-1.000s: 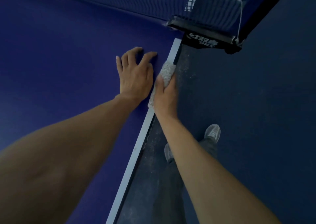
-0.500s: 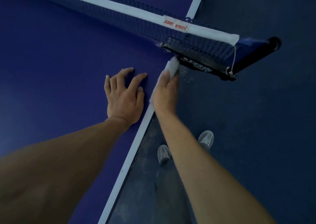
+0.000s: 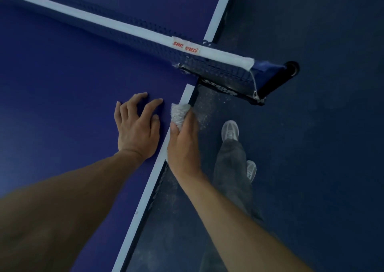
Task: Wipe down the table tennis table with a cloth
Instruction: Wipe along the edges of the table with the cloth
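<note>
The blue table tennis table [image 3: 62, 109] fills the left of the view, with a white side line [image 3: 153, 176] along its right edge. My right hand [image 3: 182, 147] grips a white fluffy cloth [image 3: 178, 113] and presses it on that edge, a short way before the net post. My left hand [image 3: 137, 126] lies flat on the blue surface beside it, fingers spread, holding nothing.
The net [image 3: 116, 30] with its white top band crosses the table just beyond my hands. Its black clamp and post [image 3: 270, 80] stick out past the edge. My legs and grey shoes [image 3: 230, 130] stand on the dark floor [image 3: 311, 167] to the right, where pale dust lies near the edge.
The cloth hand slid forward along the edge to the net clamp, then pulled back a little. My left hand stayed flat on the table. The view has tilted up, showing more of the net.
</note>
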